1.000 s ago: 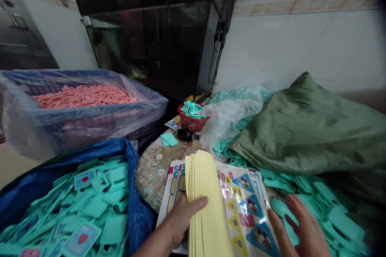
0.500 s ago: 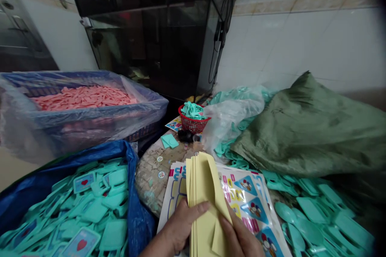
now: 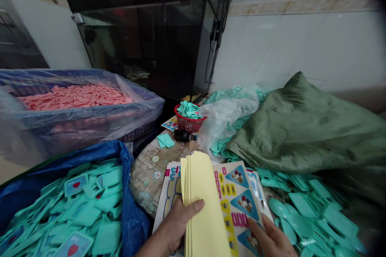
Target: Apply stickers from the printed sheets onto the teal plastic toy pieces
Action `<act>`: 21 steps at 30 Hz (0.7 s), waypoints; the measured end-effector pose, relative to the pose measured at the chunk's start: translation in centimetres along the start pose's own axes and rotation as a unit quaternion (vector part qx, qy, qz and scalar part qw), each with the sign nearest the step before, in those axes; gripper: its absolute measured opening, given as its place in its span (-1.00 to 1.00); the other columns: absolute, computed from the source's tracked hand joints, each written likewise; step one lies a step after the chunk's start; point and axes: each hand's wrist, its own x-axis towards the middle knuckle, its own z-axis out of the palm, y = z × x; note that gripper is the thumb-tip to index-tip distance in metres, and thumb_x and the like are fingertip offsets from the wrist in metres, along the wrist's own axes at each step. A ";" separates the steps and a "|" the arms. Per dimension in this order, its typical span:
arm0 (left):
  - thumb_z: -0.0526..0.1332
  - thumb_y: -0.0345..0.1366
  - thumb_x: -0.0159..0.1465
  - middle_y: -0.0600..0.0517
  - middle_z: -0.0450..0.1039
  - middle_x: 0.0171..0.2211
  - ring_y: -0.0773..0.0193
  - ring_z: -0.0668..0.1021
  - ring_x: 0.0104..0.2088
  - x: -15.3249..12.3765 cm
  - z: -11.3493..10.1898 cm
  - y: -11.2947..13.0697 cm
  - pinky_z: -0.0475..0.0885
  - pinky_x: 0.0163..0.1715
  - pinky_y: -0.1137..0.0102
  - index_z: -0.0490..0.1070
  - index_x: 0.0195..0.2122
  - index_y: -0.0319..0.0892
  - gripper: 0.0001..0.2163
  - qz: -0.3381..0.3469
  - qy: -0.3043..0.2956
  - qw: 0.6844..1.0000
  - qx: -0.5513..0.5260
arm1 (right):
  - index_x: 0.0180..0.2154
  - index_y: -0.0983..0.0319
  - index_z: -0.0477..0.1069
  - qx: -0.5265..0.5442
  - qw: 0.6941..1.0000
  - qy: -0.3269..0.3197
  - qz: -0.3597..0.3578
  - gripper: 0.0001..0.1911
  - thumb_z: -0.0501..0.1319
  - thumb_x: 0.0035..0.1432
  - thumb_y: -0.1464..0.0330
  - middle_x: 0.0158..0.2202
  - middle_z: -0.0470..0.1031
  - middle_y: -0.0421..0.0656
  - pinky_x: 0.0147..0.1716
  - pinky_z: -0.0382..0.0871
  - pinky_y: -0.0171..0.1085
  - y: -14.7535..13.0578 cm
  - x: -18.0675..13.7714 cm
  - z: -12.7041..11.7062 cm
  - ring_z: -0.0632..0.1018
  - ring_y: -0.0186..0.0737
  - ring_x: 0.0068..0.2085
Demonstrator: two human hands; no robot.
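My left hand (image 3: 179, 223) is closed on a folded stack of yellow paper sheets (image 3: 208, 204), its thumb lying across the front. Beneath the yellow paper are printed sticker sheets (image 3: 239, 192) with blue triangles and pink and yellow labels. At their right edge, my right hand (image 3: 271, 235) grips a sticker sheet, with fingers on the printed face and along the border. The lower ends of both hands and of the stack are cut off by the frame.
Turquoise plastic toy pieces fill a blue bag (image 3: 128, 192) at left; more toy pieces (image 3: 316, 213) lie at right below a green sack (image 3: 313, 128). Behind stand a red basket (image 3: 189, 124), a plastic-lined crate (image 3: 90, 118) of pink pieces, and a glass tank (image 3: 144, 48).
My right hand has let go of the yellow paper and moved right to the sticker sheet's edge. The yellow paper's raised flap now lies smoother. The view has shifted slightly.
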 end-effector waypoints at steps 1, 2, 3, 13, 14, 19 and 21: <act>0.33 -0.22 0.04 -0.22 0.55 -0.24 0.00 0.59 -0.27 0.0 0.0 0.0 0.45 -0.22 0.17 0.39 -0.09 -0.35 -0.57 0.001 -0.005 1.000 -0.001 | -0.16 0.24 0.44 0.003 1.000 -0.005 0.016 -0.49 0.20 -0.05 0.02 -0.22 0.58 -0.09 -0.37 0.53 -0.19 0.1 0.3 0.0 0.58 -0.01 -0.23; 0.33 -0.22 0.05 -0.23 0.55 -0.24 -0.01 0.59 -0.27 0.0 0.0 0.0 0.45 -0.21 0.16 0.39 -0.09 -0.36 -0.57 0.003 -0.011 1.000 -0.002 | -0.18 0.25 0.44 -0.013 1.000 -0.005 0.024 -0.50 0.21 -0.06 0.03 -0.27 0.59 -0.11 -0.39 0.53 -0.21 0.3 0.6 -0.2 0.59 -0.04 -0.29; 0.32 -0.22 0.06 -0.23 0.54 -0.22 -0.01 0.58 -0.26 0.1 0.0 0.0 0.45 -0.19 0.15 0.39 -0.09 -0.35 -0.57 0.005 -0.014 1.000 -0.005 | -0.17 0.26 0.43 -0.043 0.999 0.001 0.016 -0.49 0.22 -0.07 0.04 -0.30 0.59 -0.11 -0.41 0.52 -0.23 0.5 0.9 -0.6 0.59 -0.06 -0.33; 0.30 -0.24 0.08 -0.20 0.54 -0.21 0.01 0.58 -0.25 0.1 0.0 -0.2 0.45 -0.22 0.18 0.39 -0.07 -0.30 -0.61 0.018 -0.001 1.000 -0.009 | 0.14 0.26 0.14 -0.333 0.863 0.067 -0.374 -0.43 0.12 0.13 0.20 0.12 0.30 0.08 -0.20 0.52 -0.17 0.1 -0.2 2.9 0.43 0.02 0.04; 0.30 -0.24 0.09 -0.19 0.54 -0.20 0.02 0.58 -0.24 0.1 -0.1 -0.3 0.45 -0.21 0.19 0.39 -0.08 -0.29 -0.62 0.021 0.002 1.000 -0.012 | 0.18 0.32 0.06 -0.355 0.850 0.047 -0.386 -0.36 0.13 0.13 0.20 0.14 0.26 0.12 -0.10 0.47 -0.12 0.5 -0.2 4.4 0.37 0.04 0.09; 0.29 -0.24 0.11 -0.17 0.54 -0.21 0.08 0.57 -0.21 0.2 -0.5 -0.7 0.43 -0.16 0.23 0.36 -0.05 -0.28 -0.60 0.031 -0.022 0.999 -0.018 | 0.21 0.48 -0.02 -0.380 0.849 0.008 -0.366 -0.32 0.06 0.19 0.21 0.20 0.12 0.18 0.07 0.27 -0.10 2.3 -0.1 7.3 0.20 0.00 0.19; 0.30 -0.22 0.09 -0.17 0.54 -0.22 0.07 0.57 -0.23 0.2 -0.5 -0.7 0.44 -0.19 0.22 0.35 -0.04 -0.29 -0.57 0.032 -0.021 0.999 -0.010 | 0.20 0.42 0.05 -0.346 0.878 -0.015 -0.331 -0.35 0.08 0.18 0.20 0.20 0.13 0.10 0.08 0.25 -0.11 2.3 -0.1 6.7 0.20 -0.02 0.19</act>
